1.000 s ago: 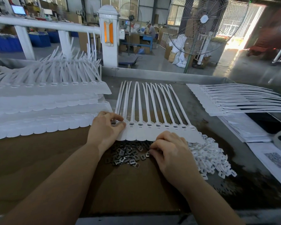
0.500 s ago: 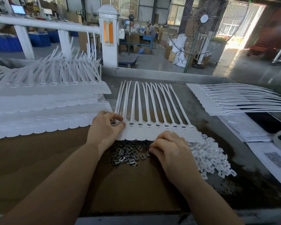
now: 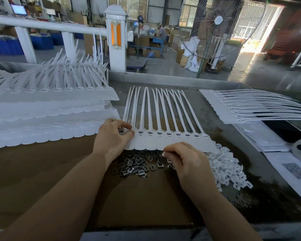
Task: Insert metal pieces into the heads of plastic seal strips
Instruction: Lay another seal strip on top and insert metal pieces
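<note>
White plastic strips (image 3: 161,117), flat, long thin tails, joined in one comb of about nine heads, lying mid-worktop (image 3: 47,171) on brown cardboard. Small grey metal pieces (image 3: 137,166) heaped just below the heads; white caps (image 3: 228,169) heaped right. Left hand (image 3: 114,138) pinching the leftmost head. Right hand (image 3: 189,160), curled, pinching one small piece, lifted slightly versus 0.5 s ago.

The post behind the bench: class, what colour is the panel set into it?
Orange, set in the white post; the head view, the only one, shows it.
</note>
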`<state>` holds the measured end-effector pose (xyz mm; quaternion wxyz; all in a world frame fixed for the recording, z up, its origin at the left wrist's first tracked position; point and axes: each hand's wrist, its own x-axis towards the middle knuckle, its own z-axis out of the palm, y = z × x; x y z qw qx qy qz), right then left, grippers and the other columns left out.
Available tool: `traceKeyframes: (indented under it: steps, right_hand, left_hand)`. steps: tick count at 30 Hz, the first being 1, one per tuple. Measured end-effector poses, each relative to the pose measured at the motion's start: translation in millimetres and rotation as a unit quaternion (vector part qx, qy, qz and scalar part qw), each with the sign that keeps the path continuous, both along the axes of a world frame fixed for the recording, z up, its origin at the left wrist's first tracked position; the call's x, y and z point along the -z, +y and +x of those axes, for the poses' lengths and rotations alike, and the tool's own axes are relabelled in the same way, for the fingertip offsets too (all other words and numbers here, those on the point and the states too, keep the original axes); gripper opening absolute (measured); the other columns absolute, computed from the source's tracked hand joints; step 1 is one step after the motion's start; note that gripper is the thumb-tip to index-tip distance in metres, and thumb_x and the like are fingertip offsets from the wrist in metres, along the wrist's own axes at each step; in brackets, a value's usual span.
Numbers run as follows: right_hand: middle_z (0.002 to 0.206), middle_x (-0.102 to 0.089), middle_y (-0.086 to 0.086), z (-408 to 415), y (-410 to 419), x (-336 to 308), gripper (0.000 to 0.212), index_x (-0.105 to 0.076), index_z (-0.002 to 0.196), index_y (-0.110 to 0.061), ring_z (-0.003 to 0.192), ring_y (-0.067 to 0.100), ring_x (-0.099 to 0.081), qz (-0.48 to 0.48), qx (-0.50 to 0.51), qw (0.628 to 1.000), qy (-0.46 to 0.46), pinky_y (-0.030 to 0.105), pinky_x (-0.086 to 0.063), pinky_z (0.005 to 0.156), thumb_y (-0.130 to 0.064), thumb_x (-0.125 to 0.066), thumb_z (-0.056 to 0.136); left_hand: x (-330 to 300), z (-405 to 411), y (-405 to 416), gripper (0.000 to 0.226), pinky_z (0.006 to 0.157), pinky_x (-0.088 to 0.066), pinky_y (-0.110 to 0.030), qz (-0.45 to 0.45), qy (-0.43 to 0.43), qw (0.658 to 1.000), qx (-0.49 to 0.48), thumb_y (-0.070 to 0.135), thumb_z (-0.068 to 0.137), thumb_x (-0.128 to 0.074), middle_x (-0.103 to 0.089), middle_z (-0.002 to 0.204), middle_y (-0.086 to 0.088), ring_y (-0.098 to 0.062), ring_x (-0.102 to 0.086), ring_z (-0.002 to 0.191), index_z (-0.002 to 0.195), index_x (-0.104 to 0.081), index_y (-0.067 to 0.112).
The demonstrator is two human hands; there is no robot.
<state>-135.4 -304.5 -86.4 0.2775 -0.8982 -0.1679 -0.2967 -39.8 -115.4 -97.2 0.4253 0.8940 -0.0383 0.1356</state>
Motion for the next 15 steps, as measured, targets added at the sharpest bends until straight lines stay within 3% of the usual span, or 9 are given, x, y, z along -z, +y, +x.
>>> traceKeyframes:
  steps: [8, 15]
  right_hand:
    - [0.073, -0.057, -0.005, 0.3, 0.9, 1.4, 0.004, -0.059, 0.085, -0.009, 0.062, 0.006, -0.05, 0.026, 0.006, 1.0, -0.008, 0.019, -0.043, 0.056, -0.007, -0.059, 0.089]
    - [0.072, -0.061, -0.003, -0.8, -1.0, 0.6, 0.007, -0.063, 0.08, -0.008, 0.064, 0.009, -0.055, 0.006, 0.004, 1.0, -0.01, 0.021, -0.047, 0.057, -0.004, -0.068, 0.081]
  left_hand:
    - [0.3, -0.4, 0.9, 0.006, 0.081, -0.034, -0.02, -0.003, 0.002, 1.0, 0.001, 0.03, 0.085, -0.067, -0.045, 0.103, 0.007, -0.002, -0.045, 0.087, 0.089, -0.063, 0.03]
    - [-0.2, -0.8, 0.0, 0.006, 0.082, -0.034, -0.019, -0.004, 0.002, 1.0, 0.003, 0.03, 0.085, -0.067, -0.045, 0.103, 0.007, -0.003, -0.045, 0.088, 0.089, -0.063, 0.03]
